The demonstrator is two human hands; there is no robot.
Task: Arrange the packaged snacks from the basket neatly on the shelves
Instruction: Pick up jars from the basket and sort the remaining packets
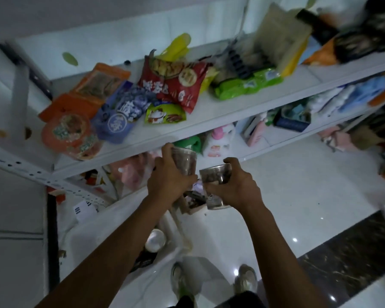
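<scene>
The left hand (168, 178) curls round a clear-walled cup (185, 160), fingers wrapped about its side. The right hand (240, 185) grips a second cup (216, 175) the same way, thumb near the rim. Both are held roughly upright, probably to keep the sealed tops level. The cups are tapered, smooth and glossy, with dark contents behind thin plastic. Just above and ahead of the hands runs the white shelf (209, 116), flat and hard, its front strip bare and a likely spot for them. Beyond the left hand lie soft, crinkled packs: a red bag (176, 83), a purple pouch (122, 110) and a round orange bowl (70, 134). Below the hands, what may be the basket (193, 203) is too blurred to tell
</scene>
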